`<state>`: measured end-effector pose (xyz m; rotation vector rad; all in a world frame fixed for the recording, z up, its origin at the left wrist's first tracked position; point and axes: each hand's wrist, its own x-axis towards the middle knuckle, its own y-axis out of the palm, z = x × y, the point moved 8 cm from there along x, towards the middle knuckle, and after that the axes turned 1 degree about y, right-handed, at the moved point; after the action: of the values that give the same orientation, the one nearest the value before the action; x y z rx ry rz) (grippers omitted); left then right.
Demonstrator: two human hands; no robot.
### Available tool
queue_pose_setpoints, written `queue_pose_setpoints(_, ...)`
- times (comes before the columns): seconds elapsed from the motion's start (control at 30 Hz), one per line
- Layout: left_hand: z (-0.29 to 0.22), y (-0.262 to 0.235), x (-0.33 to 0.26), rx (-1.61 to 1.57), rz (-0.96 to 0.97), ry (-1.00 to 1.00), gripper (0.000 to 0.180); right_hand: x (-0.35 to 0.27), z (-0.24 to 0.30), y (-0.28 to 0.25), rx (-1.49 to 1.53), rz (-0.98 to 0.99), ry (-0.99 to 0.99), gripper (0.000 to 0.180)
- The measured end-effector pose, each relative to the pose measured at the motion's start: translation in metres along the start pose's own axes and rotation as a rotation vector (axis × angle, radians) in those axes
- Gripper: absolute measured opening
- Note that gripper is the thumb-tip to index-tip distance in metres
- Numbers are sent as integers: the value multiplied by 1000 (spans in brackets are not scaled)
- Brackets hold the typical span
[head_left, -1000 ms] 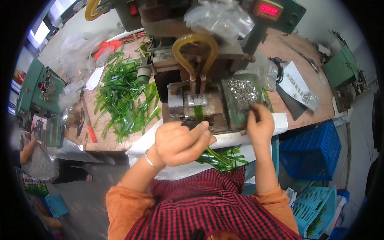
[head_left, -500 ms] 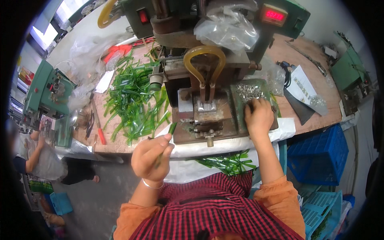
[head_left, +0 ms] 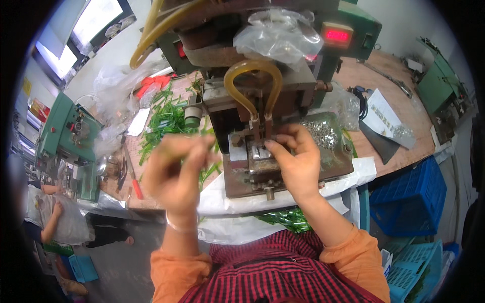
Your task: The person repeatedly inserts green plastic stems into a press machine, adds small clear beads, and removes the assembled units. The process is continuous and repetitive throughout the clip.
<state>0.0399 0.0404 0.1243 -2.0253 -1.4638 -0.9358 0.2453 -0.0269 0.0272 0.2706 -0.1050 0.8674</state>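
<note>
At the press (head_left: 298,86): the die (head_left: 258,152), a small metal block, sits below two upright prongs (head_left: 255,132) joined to a looped amber tube (head_left: 252,66).
Bearing from the right fingertips: the die lies right at the thumb and index tips, slightly to their left and nearer the body; whether they touch it or hover just above, I cannot tell.
Long axis of the die: seems to run side to side; the thumb covers part of its right side.
Nearer hand: the right hand (head_left: 298,161); the left hand (head_left: 174,171) is well apart, out to the left.
Right fingers: thumb and index nearly together; any small part between them is hidden.
Left fingers: bent and badly blurred; I cannot tell whether they grip anything.
Die's look: bright silver on top, over a worn brownish bed (head_left: 265,165).
Metal pieces (head_left: 322,134): small, glinting, loose in a green tray (head_left: 331,159) beyond the right hand.
Green strips (head_left: 166,123): glossy, tangled on the bench (head_left: 423,132) beyond the left hand.
</note>
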Motion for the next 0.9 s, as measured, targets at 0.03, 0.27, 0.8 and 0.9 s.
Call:
queue_pose_setpoints(0.03, 16, 1, 9, 30, -13, -90, 7, -1, -1, 3, 63, 10, 56, 31)
queue_pose_setpoints(0.27, 24, 6, 10, -41, -19, -71, 5, -5, 1, 10, 212, -8, 162, 38)
queue_pose_setpoints(0.8, -14, 54, -67, 517, 441, 521, 26, -18, 26, -26, -664, -136, -562, 11)
queue_pose_setpoints(0.9, -5, 72, -71, 518, 451, 639, 26, 22, -24, -96, -667, -184, -172, 15)
